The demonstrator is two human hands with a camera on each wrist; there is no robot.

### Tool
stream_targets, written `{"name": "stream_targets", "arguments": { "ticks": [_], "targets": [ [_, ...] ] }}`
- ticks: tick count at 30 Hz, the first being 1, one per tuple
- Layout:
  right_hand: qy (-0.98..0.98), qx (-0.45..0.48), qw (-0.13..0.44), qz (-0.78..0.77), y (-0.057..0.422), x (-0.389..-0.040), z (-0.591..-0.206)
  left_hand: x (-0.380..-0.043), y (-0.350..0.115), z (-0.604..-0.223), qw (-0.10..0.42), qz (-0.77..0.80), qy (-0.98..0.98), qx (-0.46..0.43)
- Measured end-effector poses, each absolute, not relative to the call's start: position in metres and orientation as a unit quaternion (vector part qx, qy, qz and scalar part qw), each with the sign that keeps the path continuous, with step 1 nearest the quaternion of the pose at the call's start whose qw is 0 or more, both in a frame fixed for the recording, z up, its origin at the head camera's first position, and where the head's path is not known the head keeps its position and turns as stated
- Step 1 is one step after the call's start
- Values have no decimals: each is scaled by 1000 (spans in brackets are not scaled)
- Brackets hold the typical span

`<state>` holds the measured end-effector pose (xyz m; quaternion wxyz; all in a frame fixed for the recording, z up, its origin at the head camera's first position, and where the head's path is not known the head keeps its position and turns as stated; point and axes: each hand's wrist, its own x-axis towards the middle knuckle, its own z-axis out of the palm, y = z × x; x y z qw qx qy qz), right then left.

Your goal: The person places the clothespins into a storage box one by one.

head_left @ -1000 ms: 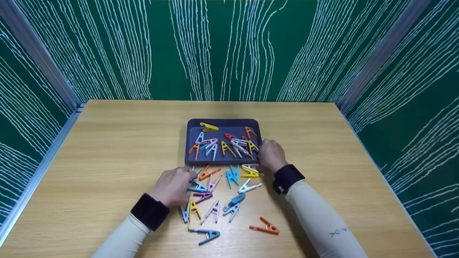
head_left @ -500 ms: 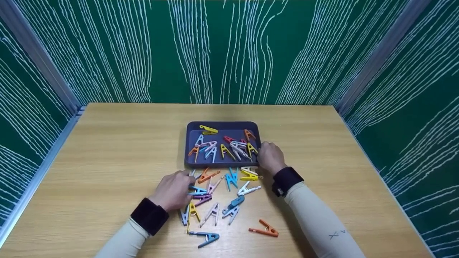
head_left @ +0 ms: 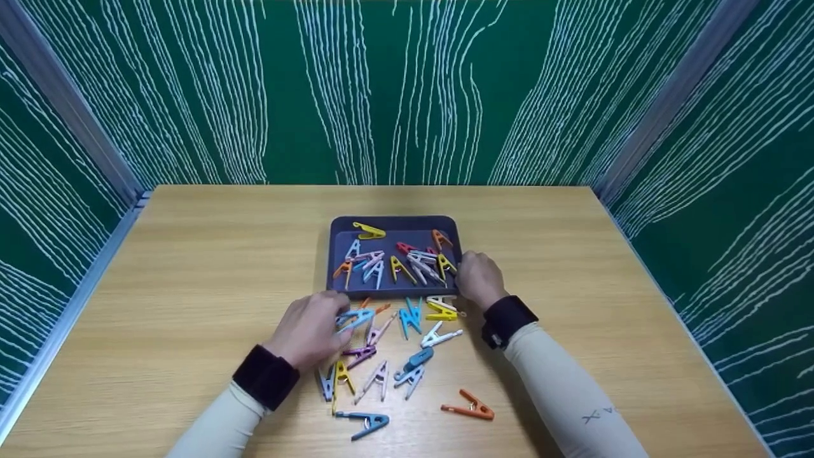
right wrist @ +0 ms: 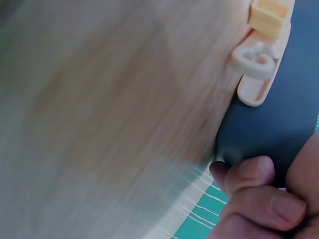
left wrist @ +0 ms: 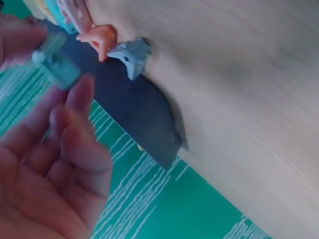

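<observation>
My left hand pinches a light blue clothespin between thumb and fingers, just in front of the dark tray. In the left wrist view, that hand's other fingers curl loosely below the clothespin. At the tray's front right corner, my right hand grips the tray's edge, thumb on one side and curled fingers on the other in the right wrist view. Several clothespins, such as a yellow clothespin, lie inside the tray. An orange clothespin is partly hidden behind the held one.
Loose clothespins are scattered on the wooden table before the tray, among them a white clothespin and a purple clothespin. Nearer the front lie a blue clothespin and an orange-red clothespin. Green patterned walls surround the table.
My left hand has lifted the light blue clothespin from among the loose ones and moved it slightly toward the tray. The right hand stays at the tray's corner.
</observation>
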<state>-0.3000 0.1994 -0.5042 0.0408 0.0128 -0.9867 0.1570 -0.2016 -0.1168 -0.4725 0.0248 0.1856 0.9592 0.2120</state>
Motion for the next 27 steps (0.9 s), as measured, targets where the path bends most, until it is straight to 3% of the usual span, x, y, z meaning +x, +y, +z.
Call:
{"name": "stream_targets", "arguments": {
  "ticks": [13,20,27],
  "targets": [
    [-986,16,46,160,201,-301,-506,-243,-74,-460,-76,243,955,154],
    [-987,16,49,152,202,-300,-506,-276,-51,-462,-83,228,963,115],
    [-987,-1,27,158,199,-300,-503,-289,-46,-468,-44,228,970,73]
  ]
}}
